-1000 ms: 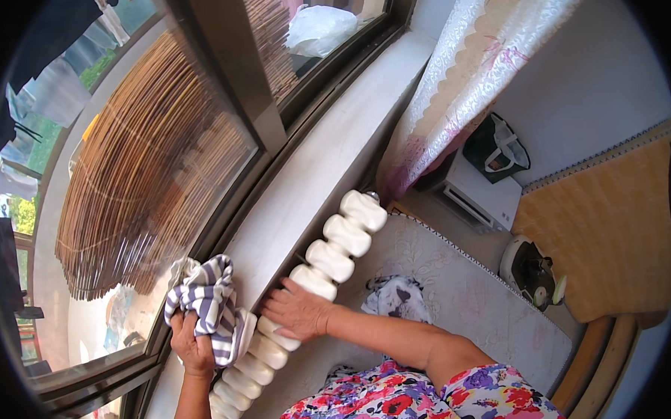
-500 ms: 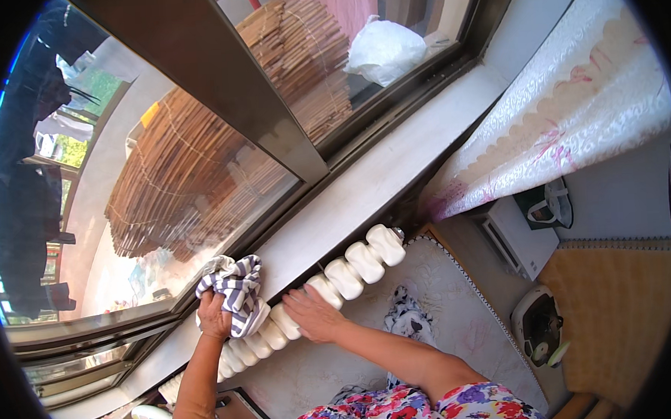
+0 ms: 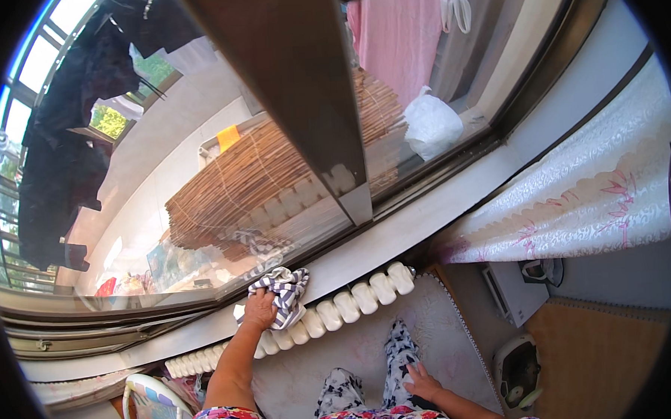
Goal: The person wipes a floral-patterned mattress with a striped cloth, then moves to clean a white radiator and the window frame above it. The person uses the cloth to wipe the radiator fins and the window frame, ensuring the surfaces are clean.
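Note:
My left hand (image 3: 260, 308) grips a bunched grey-and-white striped cloth (image 3: 288, 292) against the sill at the foot of the window. The cloth spills over the white window sill (image 3: 440, 197) toward the radiator. Just below runs the white ribbed radiator (image 3: 346, 306), partly covered by my left arm. My right hand (image 3: 424, 383) rests at my right leg in black-and-white patterned trousers (image 3: 398, 349), its fingers apart and holding nothing.
Beyond the glass lie a rolled reed blind (image 3: 237, 184) and a white plastic bag (image 3: 432, 123). A dark window frame post (image 3: 292, 84) stands above the sill. A patterned curtain (image 3: 574, 191) hangs at right. A white chair (image 3: 153, 405) is at lower left.
My right hand has left the radiator and come down to my leg. My left hand stays on the striped cloth at the sill. The view has shifted, with my legs now showing.

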The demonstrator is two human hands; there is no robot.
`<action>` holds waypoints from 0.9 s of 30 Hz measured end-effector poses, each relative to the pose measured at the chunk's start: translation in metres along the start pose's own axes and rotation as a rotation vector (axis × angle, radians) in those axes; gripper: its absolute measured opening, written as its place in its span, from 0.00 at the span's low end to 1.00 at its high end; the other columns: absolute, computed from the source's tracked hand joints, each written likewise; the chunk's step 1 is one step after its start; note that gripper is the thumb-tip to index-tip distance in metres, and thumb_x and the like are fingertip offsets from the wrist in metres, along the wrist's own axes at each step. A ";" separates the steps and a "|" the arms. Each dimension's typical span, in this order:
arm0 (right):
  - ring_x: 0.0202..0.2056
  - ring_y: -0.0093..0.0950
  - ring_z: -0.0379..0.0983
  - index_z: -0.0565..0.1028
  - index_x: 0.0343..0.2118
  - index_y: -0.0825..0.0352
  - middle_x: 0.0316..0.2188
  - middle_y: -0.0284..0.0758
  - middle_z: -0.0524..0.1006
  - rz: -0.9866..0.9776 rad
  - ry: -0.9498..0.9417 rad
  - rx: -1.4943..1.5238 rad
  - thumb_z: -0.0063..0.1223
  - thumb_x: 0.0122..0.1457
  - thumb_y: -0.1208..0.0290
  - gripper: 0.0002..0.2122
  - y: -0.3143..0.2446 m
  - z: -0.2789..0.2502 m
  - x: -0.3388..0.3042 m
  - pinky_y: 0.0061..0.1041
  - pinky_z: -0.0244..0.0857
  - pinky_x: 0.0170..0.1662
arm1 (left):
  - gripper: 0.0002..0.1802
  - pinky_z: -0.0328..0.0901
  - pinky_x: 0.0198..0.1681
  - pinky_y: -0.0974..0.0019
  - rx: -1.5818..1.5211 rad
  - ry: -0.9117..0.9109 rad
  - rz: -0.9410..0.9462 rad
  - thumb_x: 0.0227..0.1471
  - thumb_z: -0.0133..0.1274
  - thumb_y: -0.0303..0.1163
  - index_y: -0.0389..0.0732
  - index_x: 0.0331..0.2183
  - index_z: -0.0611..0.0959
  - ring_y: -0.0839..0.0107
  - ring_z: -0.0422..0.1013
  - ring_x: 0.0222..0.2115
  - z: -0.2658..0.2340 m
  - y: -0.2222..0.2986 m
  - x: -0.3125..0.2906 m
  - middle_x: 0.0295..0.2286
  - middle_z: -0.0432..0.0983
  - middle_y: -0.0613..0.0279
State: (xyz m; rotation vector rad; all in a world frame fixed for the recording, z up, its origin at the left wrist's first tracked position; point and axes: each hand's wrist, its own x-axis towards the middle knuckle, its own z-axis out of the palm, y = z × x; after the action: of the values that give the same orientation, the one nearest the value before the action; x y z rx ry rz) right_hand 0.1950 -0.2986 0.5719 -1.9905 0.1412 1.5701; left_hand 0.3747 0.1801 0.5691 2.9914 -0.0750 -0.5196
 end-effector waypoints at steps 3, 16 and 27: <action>0.60 0.49 0.53 0.47 0.64 0.52 0.65 0.46 0.42 0.006 -0.020 -0.088 0.43 0.54 0.45 0.36 0.008 0.012 0.004 0.38 0.51 0.60 | 0.14 0.67 0.41 0.52 0.001 -0.085 -0.082 0.42 0.51 0.35 0.48 0.36 0.78 0.51 0.70 0.36 -0.009 0.014 0.006 0.41 0.67 0.54; 0.51 0.44 0.68 0.69 0.50 0.64 0.49 0.46 0.72 -0.149 0.313 -0.270 0.43 0.54 0.49 0.26 -0.050 -0.022 -0.028 0.38 0.61 0.53 | 0.27 0.71 0.35 0.62 -0.187 0.905 0.616 0.31 0.56 0.21 0.44 0.41 0.80 0.56 0.75 0.34 -0.442 0.120 -0.123 0.40 0.71 0.52; 0.54 0.44 0.64 0.65 0.54 0.69 0.53 0.49 0.67 -0.221 0.359 -0.392 0.43 0.56 0.51 0.29 -0.086 -0.121 -0.073 0.36 0.58 0.57 | 0.24 0.60 0.53 0.50 1.127 1.849 -0.033 0.53 0.48 0.38 0.44 0.53 0.71 0.49 0.61 0.52 -0.854 0.090 -0.204 0.52 0.62 0.46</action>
State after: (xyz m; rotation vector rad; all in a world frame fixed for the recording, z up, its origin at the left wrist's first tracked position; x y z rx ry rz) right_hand 0.3133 -0.3090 0.6868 -2.4822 -0.2587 1.1541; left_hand 0.4695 0.1850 1.4468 2.6892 -0.1641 2.9425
